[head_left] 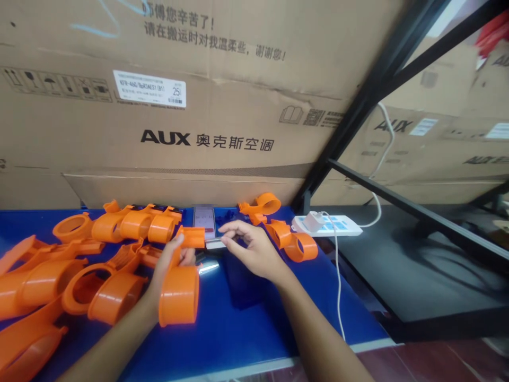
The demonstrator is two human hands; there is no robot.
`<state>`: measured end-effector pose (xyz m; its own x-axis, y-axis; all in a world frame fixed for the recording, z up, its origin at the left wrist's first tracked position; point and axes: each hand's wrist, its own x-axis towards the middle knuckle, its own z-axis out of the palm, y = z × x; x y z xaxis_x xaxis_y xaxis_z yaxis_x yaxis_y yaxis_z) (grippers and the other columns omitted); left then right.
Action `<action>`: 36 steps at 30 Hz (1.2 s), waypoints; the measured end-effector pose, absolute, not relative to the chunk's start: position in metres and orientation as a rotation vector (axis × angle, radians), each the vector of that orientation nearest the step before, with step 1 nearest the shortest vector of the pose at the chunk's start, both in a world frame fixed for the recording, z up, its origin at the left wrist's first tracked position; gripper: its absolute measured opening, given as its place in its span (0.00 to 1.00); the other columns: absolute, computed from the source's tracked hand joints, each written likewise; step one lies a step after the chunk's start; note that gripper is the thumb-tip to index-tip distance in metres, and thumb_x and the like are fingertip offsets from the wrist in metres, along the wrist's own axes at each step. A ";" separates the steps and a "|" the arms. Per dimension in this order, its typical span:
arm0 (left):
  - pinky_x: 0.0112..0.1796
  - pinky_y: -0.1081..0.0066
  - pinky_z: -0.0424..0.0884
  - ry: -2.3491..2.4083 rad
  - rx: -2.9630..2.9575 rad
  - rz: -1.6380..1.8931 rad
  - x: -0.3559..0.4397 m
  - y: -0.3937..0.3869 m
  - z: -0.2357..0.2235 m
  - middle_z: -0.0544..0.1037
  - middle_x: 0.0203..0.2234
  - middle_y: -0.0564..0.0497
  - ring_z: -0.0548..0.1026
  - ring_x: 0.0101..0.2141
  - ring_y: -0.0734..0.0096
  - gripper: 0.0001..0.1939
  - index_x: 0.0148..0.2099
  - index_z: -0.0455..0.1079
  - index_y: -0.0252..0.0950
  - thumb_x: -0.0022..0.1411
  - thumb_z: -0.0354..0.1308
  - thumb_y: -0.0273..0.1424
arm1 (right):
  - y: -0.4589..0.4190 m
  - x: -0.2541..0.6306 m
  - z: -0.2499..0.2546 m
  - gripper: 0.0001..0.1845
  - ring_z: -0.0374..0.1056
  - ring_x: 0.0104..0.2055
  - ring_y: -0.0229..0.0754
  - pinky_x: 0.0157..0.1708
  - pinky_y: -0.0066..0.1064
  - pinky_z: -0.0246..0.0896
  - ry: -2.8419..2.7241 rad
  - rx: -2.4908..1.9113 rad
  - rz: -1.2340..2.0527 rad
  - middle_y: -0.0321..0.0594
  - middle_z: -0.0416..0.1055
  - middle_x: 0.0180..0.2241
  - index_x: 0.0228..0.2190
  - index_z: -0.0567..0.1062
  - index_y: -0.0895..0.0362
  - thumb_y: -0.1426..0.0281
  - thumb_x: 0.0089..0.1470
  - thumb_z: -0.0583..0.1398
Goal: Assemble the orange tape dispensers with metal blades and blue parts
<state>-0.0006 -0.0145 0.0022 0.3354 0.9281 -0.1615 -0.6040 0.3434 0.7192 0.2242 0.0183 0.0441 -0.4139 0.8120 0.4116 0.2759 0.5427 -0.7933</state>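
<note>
My left hand [169, 268] is closed around an orange plastic part [181, 289] with a wide ring end, held just above the blue table [238, 334]. My right hand [250, 246] reaches over a smartphone [204, 225] lying flat on the table, its fingers curled and its fingertips touching the phone's near right edge. The phone's screen is lit. Whether the right hand grips anything is not clear.
Several more orange ring-shaped parts [79, 265] lie heaped at the left, and a few others [292, 241] lie right of the phone. A white power strip [330, 225] with a charger and cable sits at the table's right. Large cardboard boxes [199, 106] and a black metal frame [397, 196] stand behind.
</note>
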 end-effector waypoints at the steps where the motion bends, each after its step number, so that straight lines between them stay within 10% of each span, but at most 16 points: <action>1: 0.19 0.74 0.54 0.636 0.634 1.102 0.001 -0.016 0.002 0.57 0.12 0.57 0.55 0.15 0.79 0.30 0.18 0.58 0.38 0.65 0.59 0.50 | 0.019 0.222 0.041 0.10 0.71 0.36 0.41 0.39 0.33 0.66 -1.917 -0.882 0.830 0.37 0.75 0.34 0.47 0.76 0.54 0.67 0.64 0.61; 36: 0.21 0.73 0.55 0.758 0.765 1.087 0.008 -0.014 -0.012 0.61 0.15 0.55 0.58 0.17 0.77 0.30 0.21 0.62 0.37 0.65 0.58 0.53 | 0.020 0.207 0.030 0.10 0.73 0.36 0.43 0.39 0.35 0.70 -1.703 -0.940 0.834 0.40 0.77 0.35 0.41 0.78 0.54 0.61 0.62 0.64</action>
